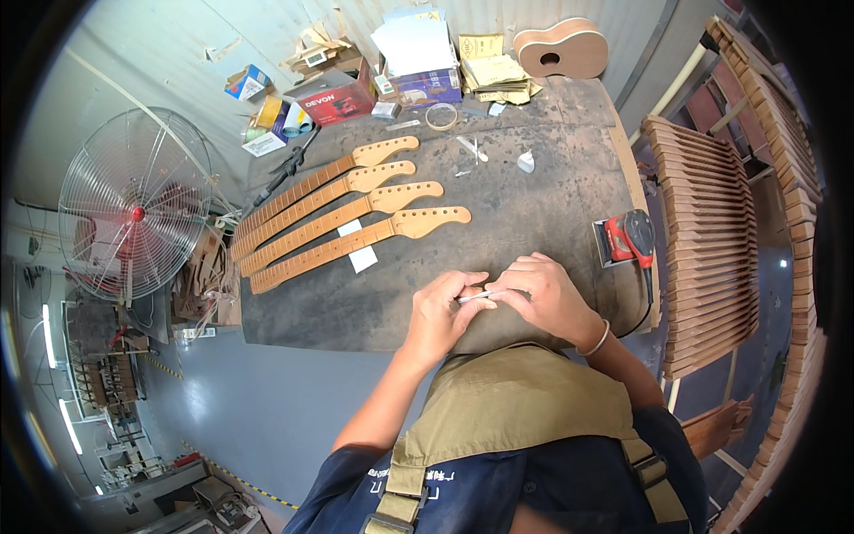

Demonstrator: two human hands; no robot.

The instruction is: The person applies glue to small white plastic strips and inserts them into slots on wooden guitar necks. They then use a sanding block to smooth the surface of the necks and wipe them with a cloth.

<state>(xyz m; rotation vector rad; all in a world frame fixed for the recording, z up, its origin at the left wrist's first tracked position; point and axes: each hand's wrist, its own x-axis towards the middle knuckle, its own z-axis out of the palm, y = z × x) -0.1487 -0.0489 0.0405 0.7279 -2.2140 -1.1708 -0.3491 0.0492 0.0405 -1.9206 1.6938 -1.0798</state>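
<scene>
Close to the front edge of the dark workbench (534,214), my left hand (442,307) and my right hand (539,292) meet. Both are closed, fingertips and thumbs pinching a small, thin, whitish strip (473,296); it is too small for me to tell its kind. To the left of my hands lie several guitar necks (356,240) side by side, their pale headstocks pointing right. A white sheet of paper (363,259) shows from under the nearest necks.
A red and black power sander (628,238) rests at the bench's right edge, its cord hanging down. Boxes (338,98), yellow sandpaper sheets (495,71), a tape roll (441,117) and a small guitar body (562,49) line the back. A large fan (135,209) stands left; wooden racked pieces (707,240) stand right.
</scene>
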